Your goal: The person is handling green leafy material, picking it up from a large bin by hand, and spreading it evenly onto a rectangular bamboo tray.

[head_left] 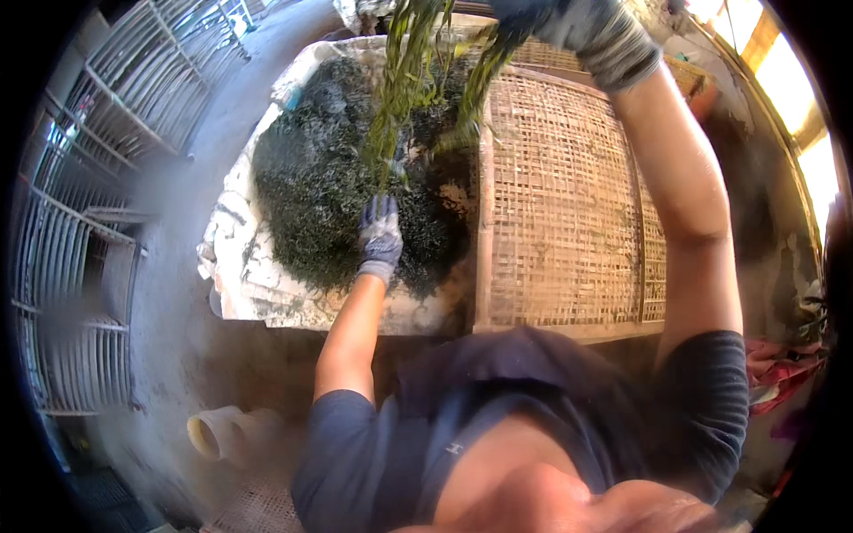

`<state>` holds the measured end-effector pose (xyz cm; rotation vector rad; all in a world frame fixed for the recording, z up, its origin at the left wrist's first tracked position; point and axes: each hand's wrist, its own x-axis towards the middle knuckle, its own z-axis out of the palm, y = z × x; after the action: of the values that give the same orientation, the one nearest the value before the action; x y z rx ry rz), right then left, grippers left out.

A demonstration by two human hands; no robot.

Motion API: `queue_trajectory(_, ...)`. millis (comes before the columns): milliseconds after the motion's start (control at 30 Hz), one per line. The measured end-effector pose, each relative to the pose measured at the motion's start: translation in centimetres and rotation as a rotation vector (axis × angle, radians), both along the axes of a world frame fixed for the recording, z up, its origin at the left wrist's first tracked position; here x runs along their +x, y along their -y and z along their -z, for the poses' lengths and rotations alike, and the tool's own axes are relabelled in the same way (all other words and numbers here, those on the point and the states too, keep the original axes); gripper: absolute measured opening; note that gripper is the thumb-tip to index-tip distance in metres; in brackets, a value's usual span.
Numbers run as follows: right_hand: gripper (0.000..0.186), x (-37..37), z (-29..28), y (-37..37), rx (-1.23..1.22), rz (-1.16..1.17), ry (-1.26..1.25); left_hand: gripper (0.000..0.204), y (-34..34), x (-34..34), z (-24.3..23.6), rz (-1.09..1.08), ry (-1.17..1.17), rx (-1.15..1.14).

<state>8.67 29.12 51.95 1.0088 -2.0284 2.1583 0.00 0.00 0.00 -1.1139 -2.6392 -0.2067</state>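
Note:
My left hand (380, 235), in a grey-blue glove, rests open on a heap of dark green shredded leaves (311, 178), fingers stretched out. The heap lies on a whitish, soiled lining (249, 289). My right hand (569, 27), also gloved, is raised high at the top edge, closed on long green leaves (400, 80) that stream down over the heap; its fingertips are hard to make out. Right of the heap lies a woven bamboo tray (560, 186) with a wooden frame, below my right forearm.
Metal racks (80, 178) stand along the left side across a grey concrete floor (169, 266). A pale cylindrical pipe (231, 431) lies at lower left, near a woven mat (253, 506). A bright window (782, 89) is at right, with red cloth (777, 369) below.

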Motion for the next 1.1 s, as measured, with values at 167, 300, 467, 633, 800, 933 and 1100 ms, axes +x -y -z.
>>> queue_trajectory(167,0.045,12.1,-6.2,-9.7,-0.215,0.019,0.223,0.065,2.7,-3.4,-2.4,-0.085,0.285,-0.138)
queue_trajectory(300,0.046,20.1,-5.3,-18.6,-0.07,0.093,0.075,0.07,3.3,-7.6,-4.0,-0.098,1.226,0.298)
queue_trajectory(467,0.038,26.6,7.3,-25.1,0.471,0.395,0.078,0.098,-3.9,-2.0,-14.6,-0.305,0.907,-0.623)
queue_trajectory(633,0.043,31.7,18.0,-28.9,0.895,0.15,-0.276,0.066,-29.3,15.0,-30.2,0.364,0.463,-0.565)
queue_trajectory(800,0.047,35.5,18.8,-35.5,0.848,-0.148,-0.279,0.056,-45.1,27.5,-30.0,1.093,0.992,0.155)
queue_trajectory(933,0.037,40.2,19.1,-43.7,0.856,-0.198,-0.408,0.054,-51.0,34.4,-26.2,0.944,1.842,0.055)
queue_trajectory(1100,0.037,47.2,21.9,-56.3,0.995,0.221,-0.178,0.038,-56.0,34.6,-20.3,0.536,2.208,0.055)
